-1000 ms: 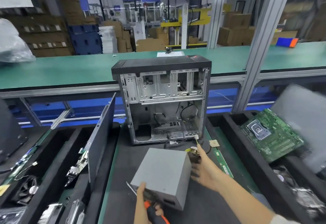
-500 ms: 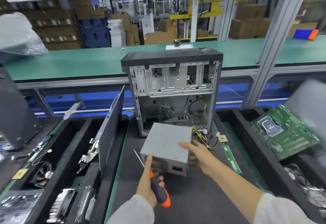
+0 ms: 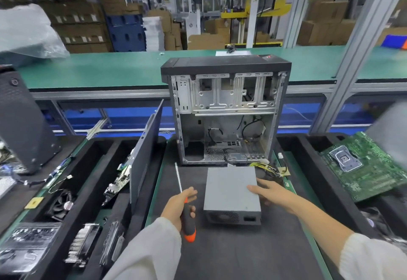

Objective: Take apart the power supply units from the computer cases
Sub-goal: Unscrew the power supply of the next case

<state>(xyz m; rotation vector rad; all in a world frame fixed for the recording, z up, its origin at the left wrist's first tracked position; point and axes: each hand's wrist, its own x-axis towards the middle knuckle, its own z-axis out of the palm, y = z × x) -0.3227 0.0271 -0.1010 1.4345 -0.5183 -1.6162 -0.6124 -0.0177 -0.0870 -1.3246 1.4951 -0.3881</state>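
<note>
A grey power supply unit [image 3: 230,188] lies flat on the black mat, just in front of the open computer case [image 3: 224,112]. Its yellow and black cables [image 3: 267,168] trail off its far right corner. My right hand [image 3: 272,193] rests against the unit's right side, fingers spread, thumb on its top. To the unit's left, apart from it, my left hand [image 3: 180,206] holds a screwdriver [image 3: 187,216] with a black and orange handle, its long shaft pointing away from me. The case stands upright with its side off, its inside mostly bare.
The case's side panel [image 3: 146,154] leans upright at the mat's left edge. Black foam trays on the left hold fans, a heatsink and small boards. A green motherboard [image 3: 361,165] lies in the right tray. A dark case [image 3: 22,125] stands far left. A green conveyor [image 3: 110,68] runs behind.
The power supply unit was held tilted above the mat by both hands; it now lies flat. My left hand has come off it, still holding the screwdriver.
</note>
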